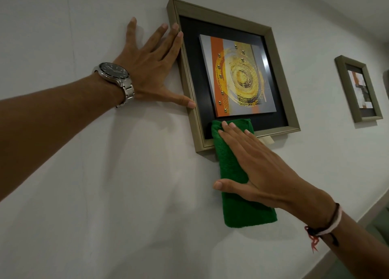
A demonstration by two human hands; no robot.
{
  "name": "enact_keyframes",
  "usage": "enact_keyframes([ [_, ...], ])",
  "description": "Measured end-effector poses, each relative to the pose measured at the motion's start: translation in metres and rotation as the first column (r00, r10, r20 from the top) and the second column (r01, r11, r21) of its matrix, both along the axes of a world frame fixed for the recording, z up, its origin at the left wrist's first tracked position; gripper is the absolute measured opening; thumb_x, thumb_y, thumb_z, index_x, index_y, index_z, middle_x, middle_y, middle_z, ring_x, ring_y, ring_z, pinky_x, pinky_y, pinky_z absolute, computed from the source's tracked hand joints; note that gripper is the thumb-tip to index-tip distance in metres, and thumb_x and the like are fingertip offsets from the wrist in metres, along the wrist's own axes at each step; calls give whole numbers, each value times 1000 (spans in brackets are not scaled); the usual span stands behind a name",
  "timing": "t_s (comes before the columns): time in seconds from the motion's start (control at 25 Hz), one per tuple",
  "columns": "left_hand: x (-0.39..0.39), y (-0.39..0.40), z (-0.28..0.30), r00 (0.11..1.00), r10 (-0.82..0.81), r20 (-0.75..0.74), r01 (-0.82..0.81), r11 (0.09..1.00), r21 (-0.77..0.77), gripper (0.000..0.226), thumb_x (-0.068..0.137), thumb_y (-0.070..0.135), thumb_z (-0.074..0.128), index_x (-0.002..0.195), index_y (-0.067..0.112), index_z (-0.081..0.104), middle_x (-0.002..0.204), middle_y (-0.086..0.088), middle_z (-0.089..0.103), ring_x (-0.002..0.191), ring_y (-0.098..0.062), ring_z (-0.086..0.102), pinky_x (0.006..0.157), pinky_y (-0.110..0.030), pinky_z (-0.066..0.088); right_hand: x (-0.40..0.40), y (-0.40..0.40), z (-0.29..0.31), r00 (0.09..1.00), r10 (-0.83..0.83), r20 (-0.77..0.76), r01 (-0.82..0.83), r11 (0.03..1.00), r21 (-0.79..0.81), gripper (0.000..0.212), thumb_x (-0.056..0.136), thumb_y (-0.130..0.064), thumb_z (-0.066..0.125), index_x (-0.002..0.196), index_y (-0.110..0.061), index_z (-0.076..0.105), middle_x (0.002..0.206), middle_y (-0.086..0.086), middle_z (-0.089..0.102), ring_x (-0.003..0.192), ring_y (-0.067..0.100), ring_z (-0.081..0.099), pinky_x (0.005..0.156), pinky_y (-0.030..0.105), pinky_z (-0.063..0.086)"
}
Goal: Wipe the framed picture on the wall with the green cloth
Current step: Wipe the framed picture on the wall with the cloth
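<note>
- While pressing the green cloth (233, 167) flat with the open right hand (259, 163), wiping the low edge of the framed picture (235, 72) on the wall (84, 184).
- Left hand (151, 68) open too, fingers spread, holding nothing, flat on wall and touching the frame's left side to steady it.
- Cloth top over the bottom rail and dark mat; rest hanging down the wall.
- Likely early in the wiping.
- Next: sliding the cloth up over the middle, gently, keeping the frame from tipping.

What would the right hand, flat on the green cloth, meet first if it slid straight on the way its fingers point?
Probably the lower edge of the raised orange-and-gold artwork panel, just beyond the right hand fingertips and green cloth; depth is unclear.
</note>
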State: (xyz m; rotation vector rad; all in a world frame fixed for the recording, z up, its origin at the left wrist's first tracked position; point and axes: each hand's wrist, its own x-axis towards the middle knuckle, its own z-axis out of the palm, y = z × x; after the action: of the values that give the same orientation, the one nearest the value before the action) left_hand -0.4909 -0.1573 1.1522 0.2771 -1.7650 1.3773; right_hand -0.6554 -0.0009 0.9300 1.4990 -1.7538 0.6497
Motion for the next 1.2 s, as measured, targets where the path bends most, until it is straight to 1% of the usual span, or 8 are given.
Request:
enact_keyframes([
  [0.24, -1, 1, 0, 1000, 0, 6, 0, 1000, 12, 154, 43, 107, -4, 158, 5, -5, 170, -11, -6, 158, -29, 0, 117, -75, 3, -15, 4, 2, 997, -63, 41, 64, 998, -21, 122, 63, -99, 10, 158, -24, -6, 167, -10, -13, 151, 2, -14, 121, 27, -9],
  [0.36, -1, 1, 0, 1000, -9, 6, 9, 1000, 19, 154, 43, 107, -3, 158, 5, -6, 170, -11, -7, 158, -28, 0, 116, -75, 3, -40, 13, 5, 979, -115, 167, 129, 989, -75, 125, 60, -100, 7, 158, -23, -4, 167, -5, -8, 150, 5, -8, 121, 33, -4],
  [0.52, -2, -2, 1, 1000, -17, 9, 17, 1000, 8, 152, 46, 107, 3, 159, 6, -5, 170, -11, -7, 158, -28, 1, 116, -76, 4, -44, 14, 6, 948, -33, 318, 76, 989, -124, 133, 52, -103, 5, 158, -24, -4, 167, -5, -13, 146, 2, -13, 123, 34, -4],
  [0.68, -3, -1, 1, 1000, -2, 1, 2, 1000, -10, 151, 49, 108, 7, 159, 5, -4, 170, -11, -5, 158, -28, 2, 115, -77, 4, 8, -7, 2, 969, 92, 230, -65, 991, -119, 131, 51, -102, 2, 157, -26, -8, 163, -12, -24, 143, -3, -23, 114, 26, -15],
  [0.76, -4, -1, 2, 1000, 0, -1, 0, 1000, -13, 152, 47, 108, 2, 158, 4, -4, 170, -12, -5, 158, -28, 2, 116, -76, 4, 29, -20, 4, 979, 116, 165, -97, 988, -121, 127, 58, -100, 5, 157, -23, -10, 164, -10, -25, 148, 0, -24, 118, 25, -14],
  [0.84, -3, -2, 2, 1000, -2, -4, 1, 1000, -19, 152, 46, 107, 0, 158, 4, -4, 170, -12, -4, 158, -28, 1, 116, -75, 4, 35, -28, 3, 987, 79, 140, -57, 986, -155, 120, 64, -95, 10, 157, -22, -11, 165, -7, -24, 151, 4, -23, 123, 31, -11],
  [1.04, -2, -3, 2, 1000, 4, -5, -5, 1000, -23, 151, 49, 107, 5, 158, 4, -4, 170, -12, -5, 158, -28, 2, 116, -75, 5, 11, -17, -1, 967, -68, 247, 113, 978, -174, 110, 67, -93, 10, 156, -32, -7, 165, 0, -25, 151, 14, -24, 116, 38, -12],
  [1.2, -2, -3, 3, 1000, 1, 1, -1, 1000, -7, 150, 49, 107, 7, 158, 5, -4, 170, -12, -5, 158, -27, 1, 116, -75, 4, 2, -15, 0, 942, -57, 330, 128, 972, -196, 120, 60, -98, 5, 157, -29, -6, 167, 1, -20, 152, 13, -20, 119, 35, -10],
])
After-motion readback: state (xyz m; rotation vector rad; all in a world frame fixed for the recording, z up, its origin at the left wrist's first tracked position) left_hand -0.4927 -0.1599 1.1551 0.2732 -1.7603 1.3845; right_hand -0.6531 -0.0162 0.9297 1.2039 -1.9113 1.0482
